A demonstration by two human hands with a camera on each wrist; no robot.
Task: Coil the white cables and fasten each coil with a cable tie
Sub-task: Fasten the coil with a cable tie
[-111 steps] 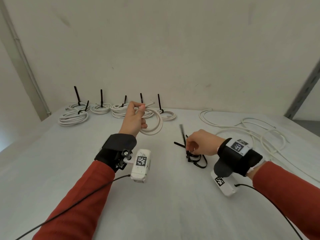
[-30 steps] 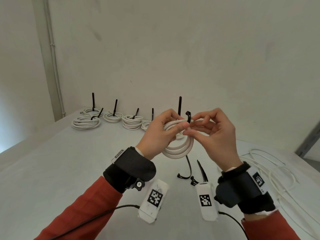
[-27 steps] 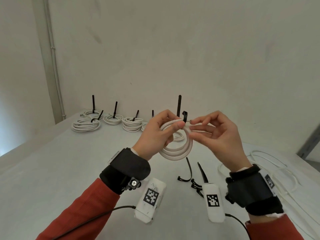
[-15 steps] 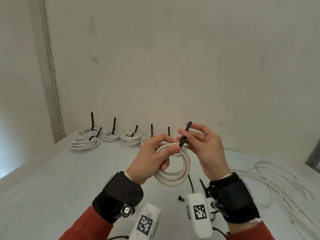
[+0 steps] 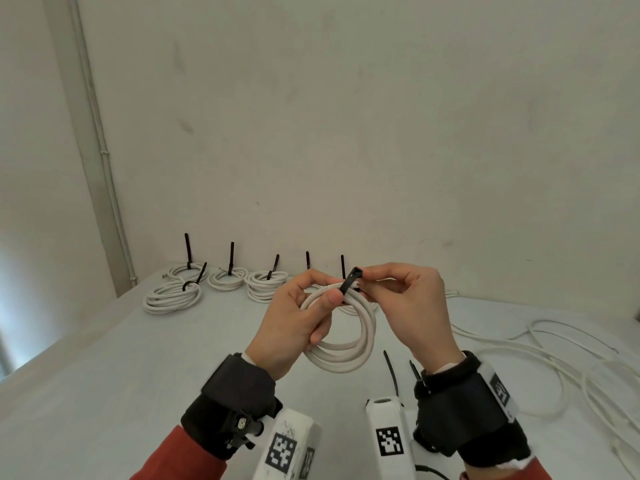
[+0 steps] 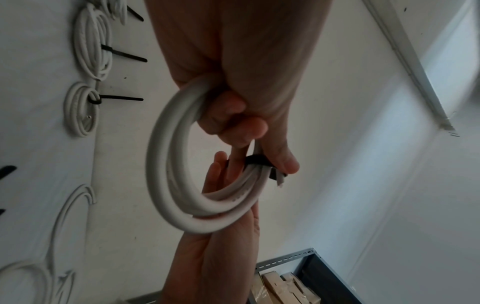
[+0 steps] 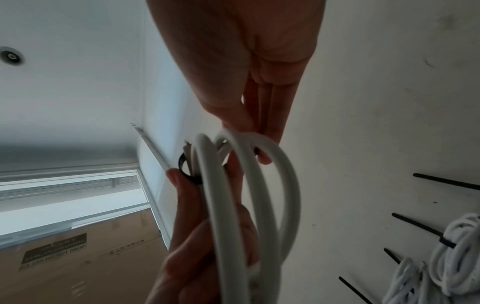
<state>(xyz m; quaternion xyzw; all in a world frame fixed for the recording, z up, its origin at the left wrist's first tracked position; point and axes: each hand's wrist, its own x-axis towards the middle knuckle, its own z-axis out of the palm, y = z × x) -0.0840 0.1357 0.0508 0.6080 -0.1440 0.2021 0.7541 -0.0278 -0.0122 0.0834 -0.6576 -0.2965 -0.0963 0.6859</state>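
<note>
Grips smooth round white coil (image 5: 346, 355) in curled left hand (image 5: 291, 327); pinches flat black tie (image 5: 349, 284) around it with right hand (image 5: 415, 306).

A plain off-white wall (image 5: 346, 133), scuffed in places, rises behind the pale grey worktop (image 5: 104, 393). At the wall's left end a thin pipe (image 5: 104, 161) runs up the corner. Left of that corner, cool bluish daylight (image 5: 8, 299) falls in. Off the wall's right end stands a grey slotted metal rack (image 6: 298, 255) holding cardboard boxes (image 6: 280, 288). Above the wall, a round fitting (image 7: 11, 56) sits in the white ceiling (image 7: 64, 24).
</note>
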